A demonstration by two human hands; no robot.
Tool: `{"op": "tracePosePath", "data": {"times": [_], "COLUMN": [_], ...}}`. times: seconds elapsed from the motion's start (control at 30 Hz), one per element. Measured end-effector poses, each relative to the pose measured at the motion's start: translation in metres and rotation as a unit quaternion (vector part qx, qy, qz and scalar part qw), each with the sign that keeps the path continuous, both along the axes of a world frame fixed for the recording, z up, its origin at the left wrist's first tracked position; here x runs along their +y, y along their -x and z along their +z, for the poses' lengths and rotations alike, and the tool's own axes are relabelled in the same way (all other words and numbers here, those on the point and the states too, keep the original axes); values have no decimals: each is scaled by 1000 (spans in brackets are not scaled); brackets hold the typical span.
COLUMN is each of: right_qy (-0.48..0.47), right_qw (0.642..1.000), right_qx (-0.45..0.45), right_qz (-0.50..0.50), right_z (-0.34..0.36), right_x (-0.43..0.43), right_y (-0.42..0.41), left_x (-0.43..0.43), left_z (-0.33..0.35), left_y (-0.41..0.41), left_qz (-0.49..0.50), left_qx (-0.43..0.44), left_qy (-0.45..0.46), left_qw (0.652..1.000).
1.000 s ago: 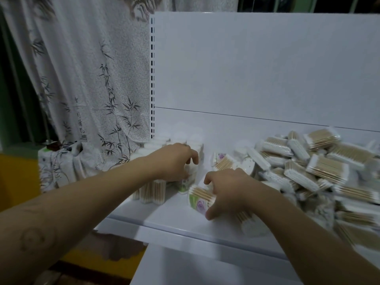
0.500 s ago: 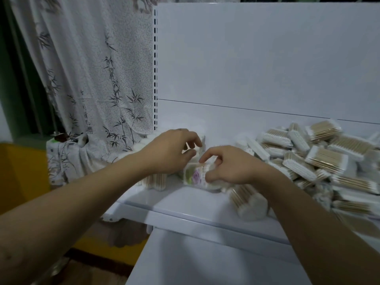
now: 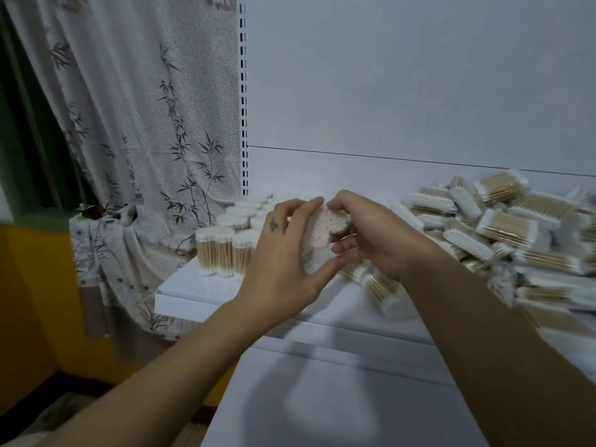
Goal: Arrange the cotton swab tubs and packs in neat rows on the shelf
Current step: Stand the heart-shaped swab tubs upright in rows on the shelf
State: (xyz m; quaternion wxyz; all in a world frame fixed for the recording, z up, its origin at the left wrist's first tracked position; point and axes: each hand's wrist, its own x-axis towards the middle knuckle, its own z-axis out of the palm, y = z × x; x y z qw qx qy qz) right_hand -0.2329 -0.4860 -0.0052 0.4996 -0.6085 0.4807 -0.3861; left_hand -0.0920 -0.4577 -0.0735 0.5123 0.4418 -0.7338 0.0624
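Both hands hold one cotton swab tub (image 3: 327, 229) above the white shelf (image 3: 206, 293), its white cotton tips facing me. My left hand (image 3: 283, 253) grips its left side, with the thumb underneath. My right hand (image 3: 367, 235) grips its right side and top. To the left, several upright swab tubs (image 3: 225, 243) stand in rows against the shelf's left end. A loose heap of flat swab packs (image 3: 493, 227) covers the right part of the shelf. Another tub (image 3: 383, 290) lies on its side under my right wrist.
A white back panel (image 3: 403, 91) rises behind the shelf, with a slotted upright (image 3: 244, 124) at its left edge. A patterned curtain (image 3: 138, 124) hangs to the left. A lower white shelf (image 3: 322, 398) juts out below, toward me.
My right hand lifted a tub from the shelf and brought it left and up. My left hand left the standing rows and now grips that tub too. The tub has turned tips toward me.
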Motion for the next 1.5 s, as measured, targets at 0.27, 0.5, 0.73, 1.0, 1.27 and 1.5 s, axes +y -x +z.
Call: {"op": "tracePosePath", "data": {"times": [0.27,0.5,0.73,1.0,1.27,1.5], "right_qy": [201,298,316,286,265,286], "right_qw": [971,944,923,932,937,923], "right_qx": [118,53,106,144,164,202], "right_qz": [-57,-131,-191,-169,-160,-161], "right_z": [-39,-87,-100,-101,-107,-113], "right_x": [18,29,22,18,11,4], "right_y": [4,-27,-43,-42,-39,-39], "left_x": [-1,-3,-15,-20,-26,-31], "left_z": [-8,-19,-29,-49,-52,-55], "left_y": [-19,-43,-93,-79,-82,-86], "left_qz": [-92,9,212,151,118,105], "left_qx": [167,65,-67,-86,-96,-112], "left_qy": [-76,-73,66,55,41,62], "left_qw": [979,995,973,983,987,986]}}
